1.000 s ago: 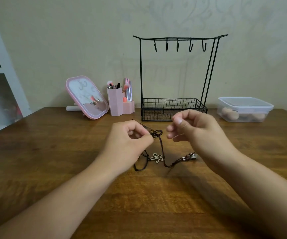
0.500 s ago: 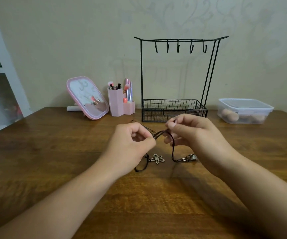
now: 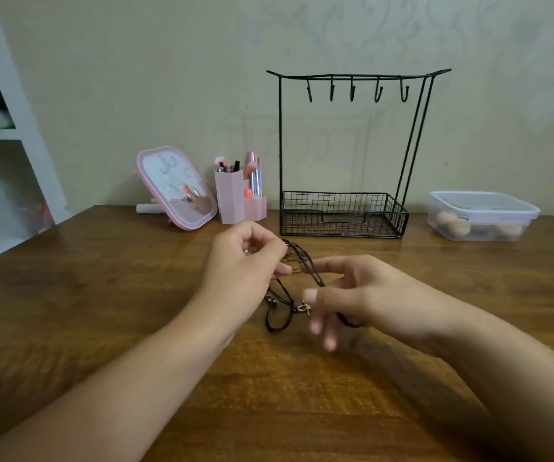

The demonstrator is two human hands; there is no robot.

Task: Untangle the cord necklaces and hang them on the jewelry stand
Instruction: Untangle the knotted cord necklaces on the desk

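Brown wood grain runs across your worktop (image 3: 102, 311), the one large surface carrying everything here. At its back stands one black wire jewelry stand (image 3: 345, 151), with five hooks under its top bar, all bare, and one mesh basket at its foot. To the stand's right sits one clear lidded box (image 3: 482, 215) with rounded beige pieces inside. To its left lean one pink-framed mirror (image 3: 177, 188) and one pink holder (image 3: 239, 201) full of brushes and tubes. A white shelf unit (image 3: 9, 128) fills the left edge.

Your two hands meet over the middle of the worktop, in front of the stand and well apart from it. The cord necklaces (image 3: 302, 265) hang in one dark tangle between them; how many cords there are cannot be counted. Your left hand (image 3: 245, 271) has its grip closed on the upper end of the bundle, fingers curled round it. Your right hand (image 3: 362, 295) pinches a strand between thumb and forefinger, its other fingers spread loosely downward. Below the left grip a loop of cord droops to the wood, with a small metal pendant (image 3: 302, 308) and a few beads (image 3: 271, 300) dangling just beside your right fingertips.
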